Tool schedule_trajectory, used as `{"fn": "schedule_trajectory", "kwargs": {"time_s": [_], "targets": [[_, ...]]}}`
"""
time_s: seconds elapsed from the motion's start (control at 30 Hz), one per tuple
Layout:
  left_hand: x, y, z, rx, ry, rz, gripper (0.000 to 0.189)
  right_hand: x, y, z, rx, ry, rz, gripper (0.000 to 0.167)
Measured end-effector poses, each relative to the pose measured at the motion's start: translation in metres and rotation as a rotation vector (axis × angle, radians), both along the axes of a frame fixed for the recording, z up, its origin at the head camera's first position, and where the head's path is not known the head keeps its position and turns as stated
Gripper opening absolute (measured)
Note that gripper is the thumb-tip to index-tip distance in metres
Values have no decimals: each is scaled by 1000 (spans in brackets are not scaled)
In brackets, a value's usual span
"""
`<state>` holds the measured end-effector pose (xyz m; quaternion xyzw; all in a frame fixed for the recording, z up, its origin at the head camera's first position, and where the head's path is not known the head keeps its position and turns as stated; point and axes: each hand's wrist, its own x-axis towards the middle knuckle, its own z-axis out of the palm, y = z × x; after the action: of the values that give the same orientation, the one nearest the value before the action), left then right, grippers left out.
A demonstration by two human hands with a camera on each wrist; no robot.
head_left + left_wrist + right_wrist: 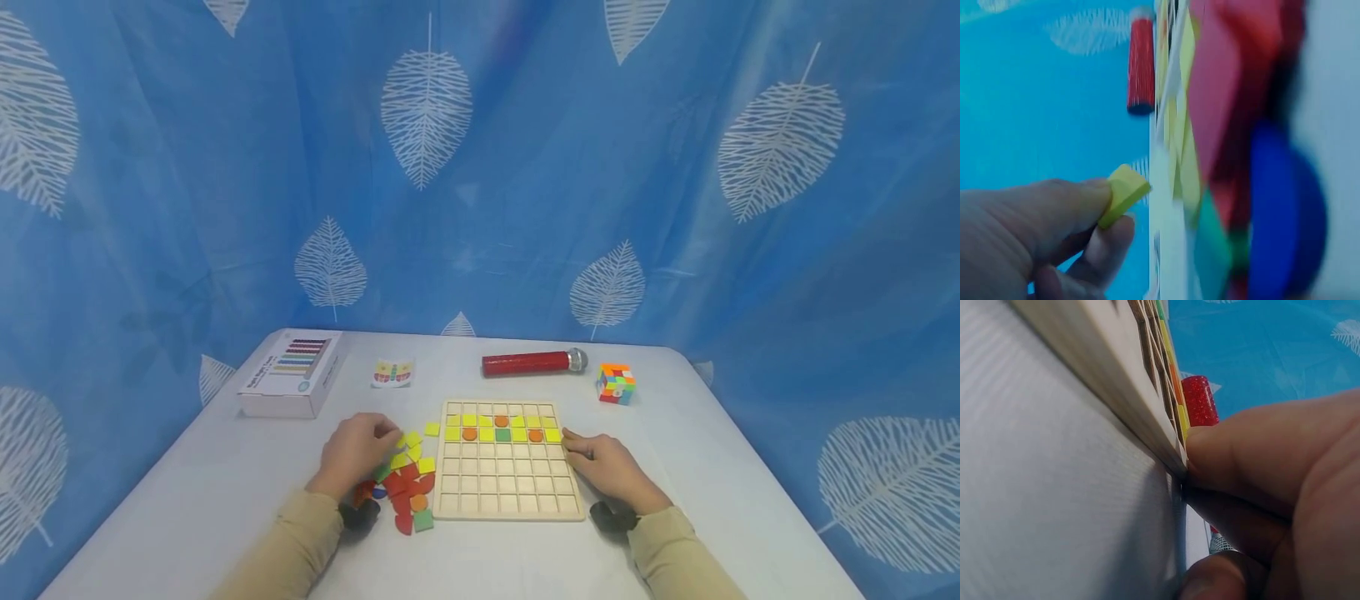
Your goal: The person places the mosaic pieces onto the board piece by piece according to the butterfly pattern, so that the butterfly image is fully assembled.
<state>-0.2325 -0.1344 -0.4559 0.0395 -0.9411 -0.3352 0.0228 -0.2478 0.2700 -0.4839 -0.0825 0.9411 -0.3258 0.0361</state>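
My left hand pinches a small yellow tile between thumb and finger, just above the loose tile pile. In that pile are red pieces, yellow squares, an orange disc, a green square and a blue piece. To the right of it lies a wooden grid board. Two of its upper rows hold yellow tiles, orange discs and one green square. At the board's right edge my right hand grips the rim, thumb on top; its lower fingers are partly hidden.
A white box stands at the back left, near a small pattern card. Behind the board lies a red microphone, with a colourful puzzle cube to its right. A blue leaf-print curtain hangs behind the white table.
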Motion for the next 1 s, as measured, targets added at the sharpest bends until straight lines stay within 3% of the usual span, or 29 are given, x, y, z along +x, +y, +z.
{"fn": "schedule_trajectory", "kwargs": {"time_s": [0.17, 0.4, 0.67, 1.0], "targets": [[-2, 28, 3, 96, -39, -15, 18, 0, 1, 0, 14, 7, -6, 36], [-9, 53, 2, 51, 13, -69, 10, 2, 0, 2, -3, 2, -10, 35], [-12, 59, -7, 20, 1, -83, 8, 3, -4, 2, -19, -4, -11, 34], [-14, 59, -12, -7, 53, -139, 12, 1, -3, 1, -14, -4, -22, 35]]}}
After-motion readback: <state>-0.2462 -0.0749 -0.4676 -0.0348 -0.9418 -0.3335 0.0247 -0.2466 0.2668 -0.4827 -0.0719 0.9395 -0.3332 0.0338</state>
